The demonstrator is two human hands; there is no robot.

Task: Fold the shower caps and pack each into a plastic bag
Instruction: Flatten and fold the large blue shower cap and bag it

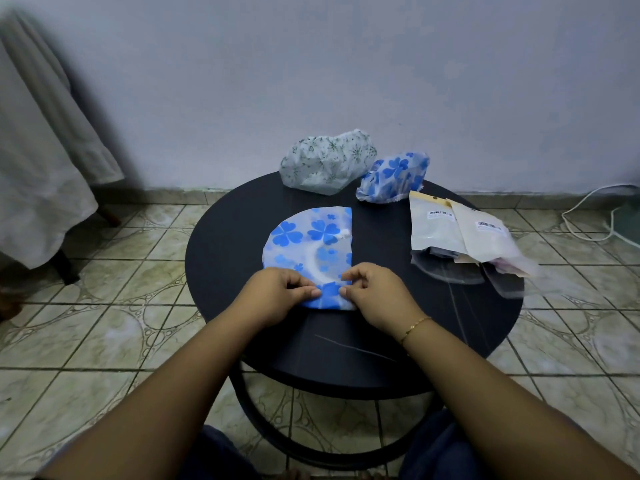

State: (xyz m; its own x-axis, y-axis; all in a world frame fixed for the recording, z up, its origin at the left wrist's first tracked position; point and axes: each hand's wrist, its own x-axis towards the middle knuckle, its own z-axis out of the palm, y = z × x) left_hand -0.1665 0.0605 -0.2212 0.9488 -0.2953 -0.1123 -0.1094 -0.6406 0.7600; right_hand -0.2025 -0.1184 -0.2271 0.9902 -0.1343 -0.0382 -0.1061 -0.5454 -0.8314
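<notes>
Round tabletop (235,258). Three shower caps. Folded cap (308,247), blue flowers, half-circle, flat at centre; left hand (280,294) and right hand (372,294) pinch its near edge, close together. Green-print cap (327,161) and second blue cap (393,176) unfolded at far edge. Plastic bags (460,237) piled at right edge, count unclear.

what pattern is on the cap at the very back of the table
Small dark green flowers on white, on the back cap; head view.

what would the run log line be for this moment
step: folding | left hand and right hand: pinch near edge of half-folded blue cap | waiting: green-print cap, blue cap | plastic bags: unused
</notes>
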